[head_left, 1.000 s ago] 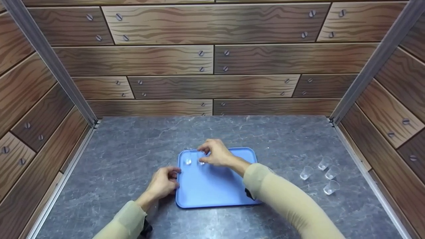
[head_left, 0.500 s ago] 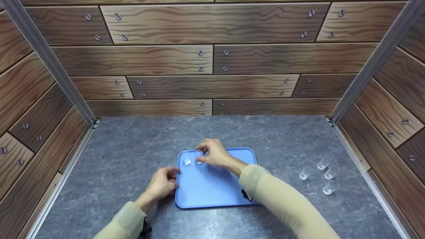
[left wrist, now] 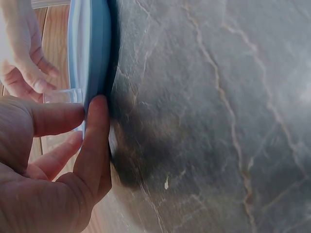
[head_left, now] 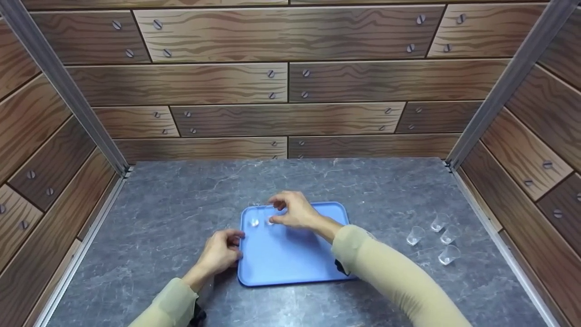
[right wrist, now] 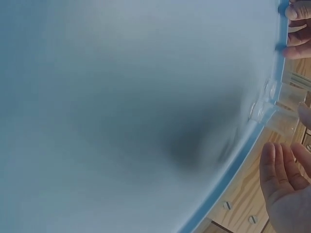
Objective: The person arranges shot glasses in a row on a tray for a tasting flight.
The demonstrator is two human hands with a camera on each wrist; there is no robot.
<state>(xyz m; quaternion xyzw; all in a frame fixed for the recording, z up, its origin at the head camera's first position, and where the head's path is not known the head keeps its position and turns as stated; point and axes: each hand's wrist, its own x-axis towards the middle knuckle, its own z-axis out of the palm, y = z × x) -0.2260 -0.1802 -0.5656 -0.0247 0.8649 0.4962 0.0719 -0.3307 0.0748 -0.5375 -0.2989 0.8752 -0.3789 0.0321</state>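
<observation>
My left hand [head_left: 219,252] holds the left edge of a blue tray [head_left: 290,261], its fingertips gripping the rim in the left wrist view. Two small clear cups stand upright in the tray's far left corner: a left cup [head_left: 254,221] and, beside it, a right cup [right wrist: 282,120]. Over that right cup is my right hand [head_left: 296,211], hiding most of it in the head view. Its fingers [right wrist: 279,167] are spread apart from the cup in the right wrist view, and the thumb [right wrist: 306,115] is close by the cup's rim.
Several more clear cups [head_left: 449,255] stand grouped on the grey marbled table [head_left: 190,190] to the right of the tray. Wood-patterned walls [head_left: 286,81] enclose the back and sides, with metal posts [head_left: 504,81] at the corners.
My right hand's fingers have opened around the right cup, which stays on the tray. My left hand keeps its place at the tray's edge. The head view has shifted slightly.
</observation>
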